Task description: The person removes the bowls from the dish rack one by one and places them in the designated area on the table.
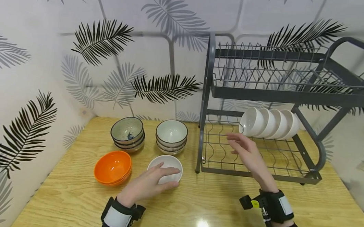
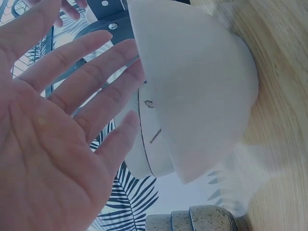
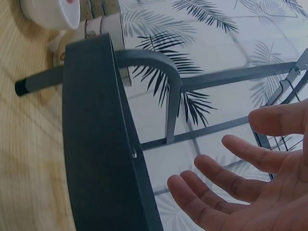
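Observation:
A small white bowl (image 1: 166, 163) (image 2: 192, 86) stands upright on the wooden table (image 1: 211, 204), just left of the rack. My left hand (image 1: 158, 179) (image 2: 62, 130) reaches over its near side with fingers straight and spread along the rim, not curled round it. Whether they touch is unclear. My right hand (image 1: 243, 147) (image 3: 240, 183) hovers open and empty over the lower shelf of the grey dish rack (image 1: 263, 93). It is just below and left of a row of several white bowls (image 1: 268, 123) standing on edge there.
Left of the white bowl are stacked orange bowls (image 1: 112, 166). Behind stand a speckled bowl stack (image 1: 127, 134) and a dark-rimmed white stack (image 1: 171, 135). The rack's upper shelf (image 1: 279, 74) holds nothing. Its left post (image 3: 101, 144) is beside my right hand. Leaf-patterned walls close off the back and sides.

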`<state>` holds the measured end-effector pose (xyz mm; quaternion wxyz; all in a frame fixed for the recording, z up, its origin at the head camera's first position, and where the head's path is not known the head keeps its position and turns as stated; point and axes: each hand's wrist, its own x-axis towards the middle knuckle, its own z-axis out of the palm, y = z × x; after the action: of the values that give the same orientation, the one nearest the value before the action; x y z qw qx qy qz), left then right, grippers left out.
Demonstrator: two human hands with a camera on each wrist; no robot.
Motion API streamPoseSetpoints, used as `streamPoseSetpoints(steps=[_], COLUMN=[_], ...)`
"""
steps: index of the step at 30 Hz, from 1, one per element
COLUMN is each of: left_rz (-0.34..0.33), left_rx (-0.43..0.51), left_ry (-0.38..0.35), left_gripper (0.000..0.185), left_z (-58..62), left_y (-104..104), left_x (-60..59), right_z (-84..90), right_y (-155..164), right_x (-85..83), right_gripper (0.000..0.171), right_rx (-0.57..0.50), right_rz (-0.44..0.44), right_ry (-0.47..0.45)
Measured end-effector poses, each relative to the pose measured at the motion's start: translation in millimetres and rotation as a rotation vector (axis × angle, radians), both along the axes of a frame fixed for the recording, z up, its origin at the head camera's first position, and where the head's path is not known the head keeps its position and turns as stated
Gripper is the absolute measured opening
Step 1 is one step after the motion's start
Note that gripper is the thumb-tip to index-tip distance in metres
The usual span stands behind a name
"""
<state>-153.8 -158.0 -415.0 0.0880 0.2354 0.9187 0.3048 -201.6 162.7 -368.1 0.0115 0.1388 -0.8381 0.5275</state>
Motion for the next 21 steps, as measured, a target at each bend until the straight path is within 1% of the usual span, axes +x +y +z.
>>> streamPoseSetpoints(steps=[4, 7, 10, 13, 17, 21], left_rz=[-0.003, -0.006, -0.016, -0.026, -0.034, -0.049], left_rx=[0.019, 0.035, 0.06, 0.076, 0.078, 0.08], left_ry=[-0.013, -0.005, 0.014, 0.03, 0.036, 0.042], left_gripper=[0.047, 0.047, 0.047, 0.048, 0.048, 0.048], left_z=[0.8, 0.4, -0.7, -1.5, -0.8, 0.0], left_y=[1.3, 2.3, 2.8, 3.1, 2.8, 2.7], left_x=[0.3, 0.1, -0.8, -1.5, -1.3, -1.6], right_z=[4.4, 8.4, 12.5, 15.0, 17.7, 21.4], right_y=[8.6, 14.3, 19.6, 24.3, 29.7, 34.0], right_x=[-6.1, -10.6, -15.4, -21.6, -30.7, -40.5], right_gripper=[0.046, 0.05, 0.053, 0.054, 0.054, 0.055], right_rx=[0.04, 0.048, 0.079, 0.116, 0.16, 0.221], right_rz=[-0.015, -0.028, -0.068, -0.113, -0.155, -0.188], right_ry=[0.007, -0.012, -0.014, 0.007, 0.037, 0.044])
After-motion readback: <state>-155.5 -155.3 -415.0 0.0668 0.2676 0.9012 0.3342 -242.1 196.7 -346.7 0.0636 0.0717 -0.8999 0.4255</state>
